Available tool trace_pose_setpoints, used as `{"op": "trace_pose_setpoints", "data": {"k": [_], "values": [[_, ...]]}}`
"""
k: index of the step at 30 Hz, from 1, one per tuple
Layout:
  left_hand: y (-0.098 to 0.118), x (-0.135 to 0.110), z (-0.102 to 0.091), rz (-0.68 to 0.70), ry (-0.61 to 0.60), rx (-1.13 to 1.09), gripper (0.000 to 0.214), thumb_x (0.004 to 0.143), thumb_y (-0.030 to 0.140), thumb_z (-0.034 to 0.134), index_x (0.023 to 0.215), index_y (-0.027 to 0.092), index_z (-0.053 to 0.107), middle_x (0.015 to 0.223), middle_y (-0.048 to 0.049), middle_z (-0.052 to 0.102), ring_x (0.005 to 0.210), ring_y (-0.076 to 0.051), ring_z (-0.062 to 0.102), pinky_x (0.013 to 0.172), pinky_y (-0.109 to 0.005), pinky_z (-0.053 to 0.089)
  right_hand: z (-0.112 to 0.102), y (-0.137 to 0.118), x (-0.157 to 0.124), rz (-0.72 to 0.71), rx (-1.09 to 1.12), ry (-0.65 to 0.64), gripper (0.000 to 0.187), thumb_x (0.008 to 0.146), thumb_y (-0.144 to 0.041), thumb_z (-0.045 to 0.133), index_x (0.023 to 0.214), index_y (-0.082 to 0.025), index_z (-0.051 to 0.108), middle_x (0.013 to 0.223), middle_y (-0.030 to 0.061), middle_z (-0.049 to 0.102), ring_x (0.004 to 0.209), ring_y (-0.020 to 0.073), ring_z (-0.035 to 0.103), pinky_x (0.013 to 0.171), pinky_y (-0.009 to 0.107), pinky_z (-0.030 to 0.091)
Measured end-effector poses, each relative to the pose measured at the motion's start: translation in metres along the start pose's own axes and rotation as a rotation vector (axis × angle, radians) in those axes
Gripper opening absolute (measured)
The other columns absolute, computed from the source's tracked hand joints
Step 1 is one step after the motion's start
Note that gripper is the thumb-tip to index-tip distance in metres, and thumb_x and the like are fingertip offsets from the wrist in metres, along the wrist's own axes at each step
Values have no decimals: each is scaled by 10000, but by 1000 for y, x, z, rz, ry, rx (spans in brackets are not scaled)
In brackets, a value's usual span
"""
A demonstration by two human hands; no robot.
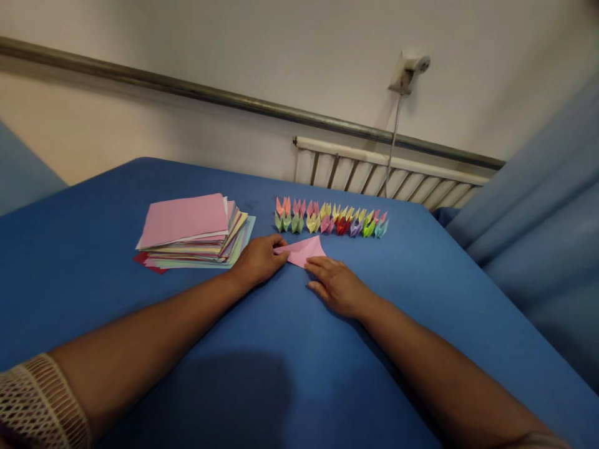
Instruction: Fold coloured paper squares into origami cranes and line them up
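Observation:
A pink folded paper point(303, 251) lies on the blue table point(281, 362), shaped like a triangle. My left hand point(257, 259) pinches its left corner with fingers closed on it. My right hand point(337, 285) lies flat just below the paper's lower right edge, fingers stretched out and touching it. Behind the paper stand two rows of several small folded paper pieces point(331, 219) in many colours.
A stack of coloured paper sheets point(194, 232) with a pink sheet on top sits to the left of my left hand. A radiator point(388, 171) and a long pipe point(187, 90) run along the wall behind. Blue cloth point(538, 237) hangs at the right.

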State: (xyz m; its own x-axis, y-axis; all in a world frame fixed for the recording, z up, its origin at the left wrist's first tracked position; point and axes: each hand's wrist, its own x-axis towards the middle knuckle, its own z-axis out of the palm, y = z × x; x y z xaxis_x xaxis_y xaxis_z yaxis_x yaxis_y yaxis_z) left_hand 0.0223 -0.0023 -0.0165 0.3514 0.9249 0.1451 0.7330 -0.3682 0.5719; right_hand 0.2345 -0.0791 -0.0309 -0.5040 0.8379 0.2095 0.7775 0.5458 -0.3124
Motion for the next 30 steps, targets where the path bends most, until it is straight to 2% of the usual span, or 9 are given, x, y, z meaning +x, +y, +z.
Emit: {"op": "trace_pose_setpoints", "data": {"k": [2,4,7,9,12,16,22,27,30], "values": [[-1,0,-3,-5,-9,47,274,776,317,550,983,174,659,902,-58,703,796,-225,639,686,-323,471,2,-4,-1,-3,-16,-51,509,935,-434,429,1378,-183,441,1423,122,451,1321,243,388,1079,416,330],[0,-1,-4,29,34,128,339,791,280,539,1096,160,625,1001,-93,690,917,-259,631,792,-370,477,3,-5,-2,9,-22,-61,543,932,-460,429,1397,-180,415,1450,129,414,1342,250,359,1088,423,317],[12,-12,0,218,130,217,450,831,211,483,1274,143,513,1273,-136,574,1195,-286,503,1026,-444,358,4,-6,-2,10,-12,-61,545,933,-454,428,1404,-180,405,1465,139,387,1354,260,335,1090,437,306],[24,-25,8,373,34,142,470,879,257,452,1334,142,444,1386,-138,484,1291,-254,426,1090,-422,303,6,-6,-3,5,2,-53,520,936,-423,433,1396,-183,413,1450,143,402,1343,256,348,1087,433,307],[38,-44,19,516,-219,64,571,891,402,473,1396,163,355,1441,-130,427,1354,-243,353,1119,-408,272,8,-6,-4,5,29,-50,481,930,-358,454,1383,-198,426,1405,129,451,1311,236,385,1079,418,315],[38,-56,23,462,-268,181,706,892,533,421,1433,102,280,1489,-188,335,1396,-275,274,1132,-430,220,8,-8,-4,14,28,-58,506,936,-357,443,1415,-210,374,1437,118,416,1331,234,353,1089,433,293],[23,-60,6,364,-249,526,824,861,661,344,1391,30,367,1467,-235,348,1384,-331,284,1131,-455,176,6,-9,-4,43,-31,-88,514,943,-424,403,1414,-220,385,1484,105,359,1359,237,316,1094,433,282],[12,-62,-11,175,-167,682,876,831,715,336,1326,2,455,1397,-268,435,1306,-373,396,1104,-503,208,6,-8,-3,57,-45,-110,511,950,-445,376,1413,-227,387,1489,98,355,1367,231,305,1099,431,270],[12,-60,-8,179,-42,661,824,857,680,329,1336,19,445,1414,-250,423,1345,-375,332,1111,-515,183,5,-9,-3,63,-43,-108,505,949,-436,383,1409,-226,391,1488,97,357,1366,231,305,1099,431,269]]}}
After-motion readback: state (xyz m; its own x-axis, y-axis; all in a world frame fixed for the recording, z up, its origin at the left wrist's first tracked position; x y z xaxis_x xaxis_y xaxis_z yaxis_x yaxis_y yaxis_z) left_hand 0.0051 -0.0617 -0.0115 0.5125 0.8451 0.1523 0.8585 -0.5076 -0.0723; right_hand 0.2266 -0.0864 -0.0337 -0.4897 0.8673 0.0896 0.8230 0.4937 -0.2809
